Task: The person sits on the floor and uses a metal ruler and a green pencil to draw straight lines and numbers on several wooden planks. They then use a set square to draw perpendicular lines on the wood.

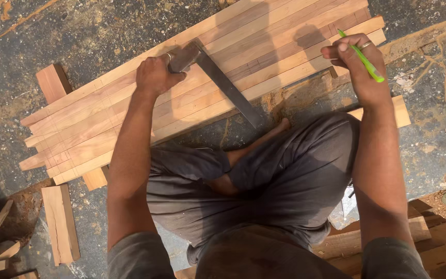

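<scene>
Head cam looks straight down at you squatting on the floor (429, 150) over a row of wooden strips (130, 111) laid side by side on cross blocks. Your left hand (156, 75) has its fingers wrapped round the stock of a metal try square (223, 82), blade running across the strips toward your knee. Your right hand (360, 64) hovers at the strips' near edge, fingers pinching a green pencil (365, 61). Offcuts (60, 222) lie off to your left.

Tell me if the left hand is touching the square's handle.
Touching. The head view shows the left hand gripping the try square at its handle, fingers wrapped over it.
</scene>
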